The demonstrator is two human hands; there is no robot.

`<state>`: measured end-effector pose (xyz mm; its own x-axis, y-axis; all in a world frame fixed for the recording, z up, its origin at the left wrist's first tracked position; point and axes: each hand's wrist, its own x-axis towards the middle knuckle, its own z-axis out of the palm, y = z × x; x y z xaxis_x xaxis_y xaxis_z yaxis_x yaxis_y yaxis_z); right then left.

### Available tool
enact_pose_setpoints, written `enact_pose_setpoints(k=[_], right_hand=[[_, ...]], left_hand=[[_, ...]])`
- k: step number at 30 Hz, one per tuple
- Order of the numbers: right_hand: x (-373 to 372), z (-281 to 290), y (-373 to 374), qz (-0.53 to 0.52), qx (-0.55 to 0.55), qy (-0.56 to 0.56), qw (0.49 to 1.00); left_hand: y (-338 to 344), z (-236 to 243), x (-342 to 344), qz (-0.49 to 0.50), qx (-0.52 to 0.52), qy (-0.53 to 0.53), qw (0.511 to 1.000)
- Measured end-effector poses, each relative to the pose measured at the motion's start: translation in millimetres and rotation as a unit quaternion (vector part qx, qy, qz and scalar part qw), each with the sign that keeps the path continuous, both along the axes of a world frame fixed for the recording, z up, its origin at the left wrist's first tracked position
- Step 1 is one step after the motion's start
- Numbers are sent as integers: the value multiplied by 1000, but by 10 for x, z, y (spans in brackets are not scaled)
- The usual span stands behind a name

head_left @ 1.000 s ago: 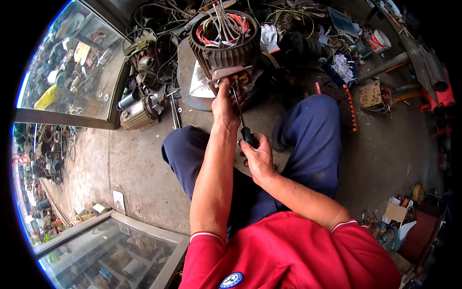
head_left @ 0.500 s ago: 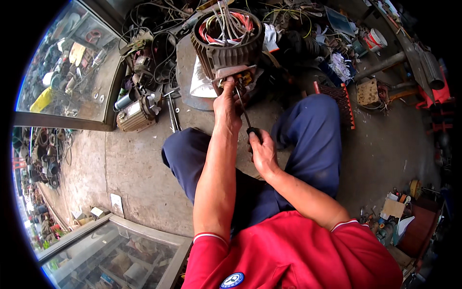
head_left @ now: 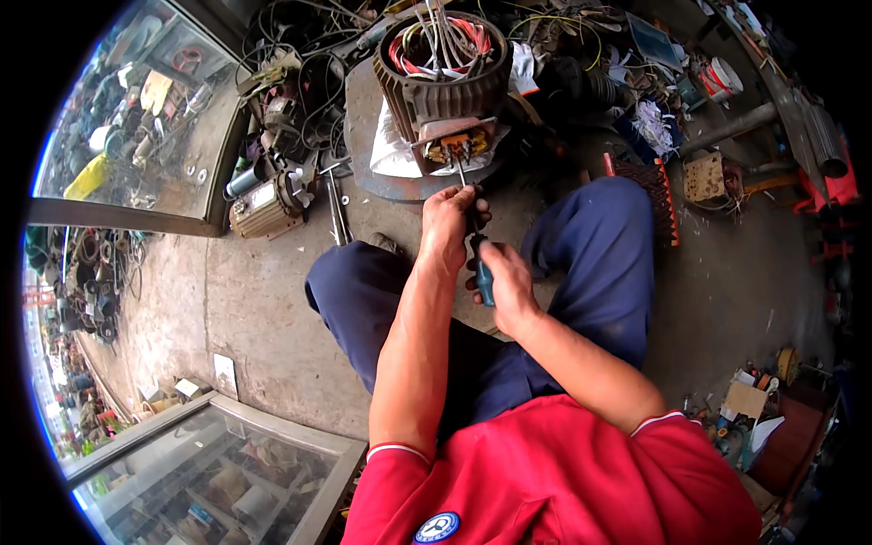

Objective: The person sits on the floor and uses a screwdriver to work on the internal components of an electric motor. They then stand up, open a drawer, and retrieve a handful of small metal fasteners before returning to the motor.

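A screwdriver [head_left: 485, 285] with a blue-green handle points away from me. My right hand [head_left: 510, 289] is closed round its handle. Further up, the fingers of my left hand [head_left: 447, 222] are closed about the metal shaft. The shaft's far end reaches the orange-yellow terminal block [head_left: 451, 148] in the open box on the motor's side; whether the tip sits in a screw is too small to tell. Behind that stands the ribbed motor housing [head_left: 427, 102], upright, with red and white windings [head_left: 472, 38] and several sleeved leads rising from its open top.
Under the motor are a round grey metal base [head_left: 363, 177] and a white cloth [head_left: 392, 150]. A smaller motor [head_left: 266, 211] and a long metal T-handled tool [head_left: 337, 209] lie to the left. My knees flank the work. An orange-edged dark finned part [head_left: 656, 195] is beyond my right knee.
My left hand has drawn back from the terminal box to the screwdriver shaft, uncovering the terminal block. My right hand now shows more of the handle. The view has shifted slightly.
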<state>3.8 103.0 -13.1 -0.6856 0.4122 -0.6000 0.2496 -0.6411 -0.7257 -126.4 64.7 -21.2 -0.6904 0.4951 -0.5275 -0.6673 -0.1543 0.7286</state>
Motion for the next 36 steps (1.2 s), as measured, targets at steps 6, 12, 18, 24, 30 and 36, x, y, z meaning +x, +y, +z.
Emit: enact_pose_setpoints(k=[6,12,18,24,30,36], right_hand=[[70,-30,171,4,-299,30,954],[95,-66,123,17,-135,-5,991],[141,-67,123,2,-217,-1,976],[128,-107,27,-10,-82,-5,997],[137,-78,128,-28,-251,24,967],[147,22,26,-15,-109,-8,994]], left_hand=[[59,5,12,10,15,3,1000],[95,-36,9,28,4,2,1000],[117,-22,25,44,15,-3,999],[107,-50,8,31,12,4,999],[138,-46,25,44,26,17,999],[145,-34,19,52,24,15,998]])
